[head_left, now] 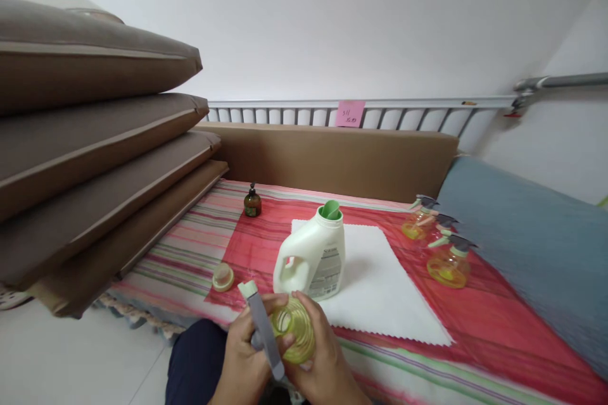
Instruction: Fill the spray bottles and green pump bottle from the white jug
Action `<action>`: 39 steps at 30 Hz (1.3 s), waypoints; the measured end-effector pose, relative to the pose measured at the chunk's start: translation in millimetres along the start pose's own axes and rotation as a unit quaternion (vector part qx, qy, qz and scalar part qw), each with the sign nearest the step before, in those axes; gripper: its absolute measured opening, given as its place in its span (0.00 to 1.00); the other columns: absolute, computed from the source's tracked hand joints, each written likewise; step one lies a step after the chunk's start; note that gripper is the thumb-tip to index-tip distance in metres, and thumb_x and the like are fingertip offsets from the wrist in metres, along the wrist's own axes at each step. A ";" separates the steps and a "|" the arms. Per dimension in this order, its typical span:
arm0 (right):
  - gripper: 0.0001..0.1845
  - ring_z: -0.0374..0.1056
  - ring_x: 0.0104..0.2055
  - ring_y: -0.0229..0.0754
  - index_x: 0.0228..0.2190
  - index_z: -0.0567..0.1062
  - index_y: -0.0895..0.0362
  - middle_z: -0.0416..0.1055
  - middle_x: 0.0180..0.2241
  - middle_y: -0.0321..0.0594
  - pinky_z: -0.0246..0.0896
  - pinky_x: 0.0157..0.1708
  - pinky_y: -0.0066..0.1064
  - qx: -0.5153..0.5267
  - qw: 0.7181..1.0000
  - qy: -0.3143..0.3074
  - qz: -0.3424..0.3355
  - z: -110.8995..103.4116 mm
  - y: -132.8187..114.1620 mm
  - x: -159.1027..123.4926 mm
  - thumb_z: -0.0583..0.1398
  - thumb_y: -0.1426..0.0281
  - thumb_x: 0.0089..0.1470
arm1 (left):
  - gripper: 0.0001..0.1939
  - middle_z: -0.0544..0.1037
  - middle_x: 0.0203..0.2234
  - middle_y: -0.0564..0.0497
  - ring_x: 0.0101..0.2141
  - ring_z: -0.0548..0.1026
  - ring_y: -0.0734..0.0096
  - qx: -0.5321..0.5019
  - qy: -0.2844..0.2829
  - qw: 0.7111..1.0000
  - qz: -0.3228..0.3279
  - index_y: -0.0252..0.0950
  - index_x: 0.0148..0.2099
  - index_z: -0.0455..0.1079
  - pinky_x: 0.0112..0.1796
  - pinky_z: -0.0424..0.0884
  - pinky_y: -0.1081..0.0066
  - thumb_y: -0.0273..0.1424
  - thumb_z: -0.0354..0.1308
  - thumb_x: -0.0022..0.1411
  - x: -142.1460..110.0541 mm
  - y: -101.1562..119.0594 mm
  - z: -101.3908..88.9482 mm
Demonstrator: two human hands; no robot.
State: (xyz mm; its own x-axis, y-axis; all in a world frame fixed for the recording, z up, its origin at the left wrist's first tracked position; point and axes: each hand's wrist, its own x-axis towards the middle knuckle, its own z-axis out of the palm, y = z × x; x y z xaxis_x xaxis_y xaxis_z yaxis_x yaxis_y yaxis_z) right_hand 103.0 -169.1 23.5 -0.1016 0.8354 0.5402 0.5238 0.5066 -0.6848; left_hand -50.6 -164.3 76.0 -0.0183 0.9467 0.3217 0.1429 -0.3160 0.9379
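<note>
My left hand (pixel 247 348) is closed around a grey spray trigger head (pixel 266 332) with a pale green nozzle. My right hand (pixel 325 351) grips a ribbed, yellow see-through spray bottle (pixel 300 332), its open neck tilted toward the trigger head. The left fingertips also reach the bottle's side. Just beyond both hands stands a white detergent jug (pixel 311 253) with a handle and an open green spout (pixel 330 209). To the left, a round pale cap (pixel 223 277) lies on the cloth.
Several spray bottles with yellow liquid, one nearest (pixel 449 266), stand at right. A dark pump bottle (pixel 252 201) is at back left. A white cloth (pixel 380 278) lies on the red striped cover (pixel 503 323). Brown cushions (pixel 95 133) are stacked left; a blue-grey pad (pixel 527 247) borders the right.
</note>
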 end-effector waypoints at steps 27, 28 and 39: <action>0.38 0.68 0.49 0.52 0.55 0.58 0.52 0.69 0.50 0.48 0.66 0.47 0.45 0.056 0.965 0.144 0.213 -132.6 72.7 -26.1 0.62 0.68 0.41 | 0.30 0.79 0.41 0.44 0.39 0.78 0.60 -0.009 -0.067 0.998 -0.016 0.30 0.54 0.65 0.40 0.73 0.67 0.35 0.61 0.49 123.9 -56.6 70.6; 0.39 0.67 0.51 0.52 0.54 0.58 0.52 0.68 0.51 0.48 0.64 0.49 0.47 0.012 0.968 0.139 0.209 -148.0 75.7 -19.3 0.63 0.69 0.39 | 0.30 0.79 0.41 0.44 0.39 0.77 0.60 -0.002 -0.082 0.997 -0.004 0.30 0.54 0.65 0.41 0.73 0.67 0.34 0.61 0.48 124.2 -54.3 73.9; 0.35 0.62 0.55 0.52 0.56 0.56 0.56 0.64 0.54 0.50 0.60 0.52 0.47 -0.428 0.904 0.017 -0.001 -292.9 73.6 61.1 0.61 0.64 0.48 | 0.26 0.80 0.42 0.48 0.41 0.77 0.58 0.066 -0.153 0.983 0.076 0.35 0.50 0.71 0.43 0.72 0.66 0.27 0.58 0.46 142.7 -31.7 106.7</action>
State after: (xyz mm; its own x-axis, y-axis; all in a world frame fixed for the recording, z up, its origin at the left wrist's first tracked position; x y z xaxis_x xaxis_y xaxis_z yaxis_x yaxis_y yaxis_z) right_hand 383.1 -143.3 149.3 -0.0845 0.8201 0.5660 0.9875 0.1448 -0.0623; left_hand 47.9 -12.4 78.3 0.3082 0.8700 0.3848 0.2479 -0.4639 0.8505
